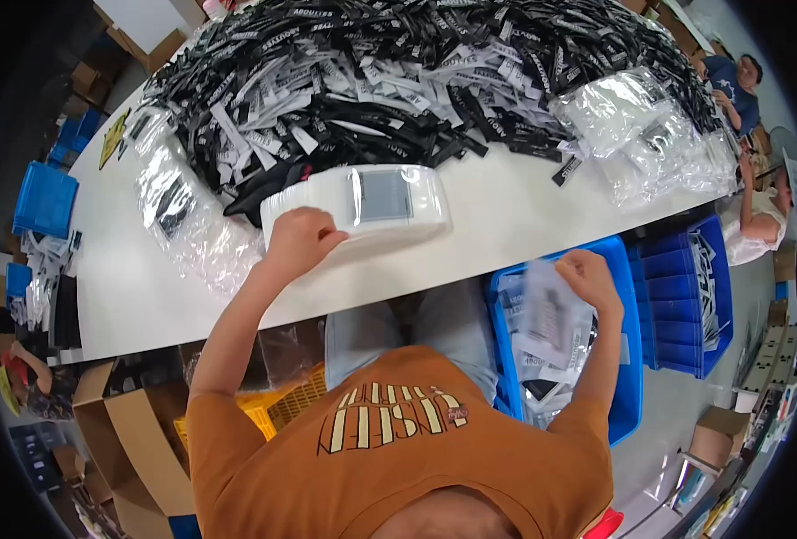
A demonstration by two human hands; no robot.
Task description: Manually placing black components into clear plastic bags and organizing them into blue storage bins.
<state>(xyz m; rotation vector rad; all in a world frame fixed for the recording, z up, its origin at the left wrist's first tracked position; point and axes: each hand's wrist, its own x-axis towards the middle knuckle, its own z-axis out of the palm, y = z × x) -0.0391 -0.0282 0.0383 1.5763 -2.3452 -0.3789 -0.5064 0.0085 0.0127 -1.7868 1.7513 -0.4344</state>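
My right hand (587, 277) grips the top of a translucent plastic bag (546, 316), somewhat blurred, over a blue plastic bin (624, 350) at the table's edge. Similar printed bags (540, 367) lie inside that bin. At the near left side of a thick stack of white plastic bags (317, 192), my left hand (306, 239) is curled with the thumb to the right. Its fingertips are hidden, so whether it holds a bag is unclear. A grey printed panel (383, 194) shows on the stack.
Behind the stack rises a wide heap of black and white printed strips (398, 74) on the white table (189, 310). Clear-wrapped packs lie left (183, 202) and right (641, 128). A darker blue bin (674, 303) stands at right; a cardboard box (142, 445) at left. Other people sit nearby.
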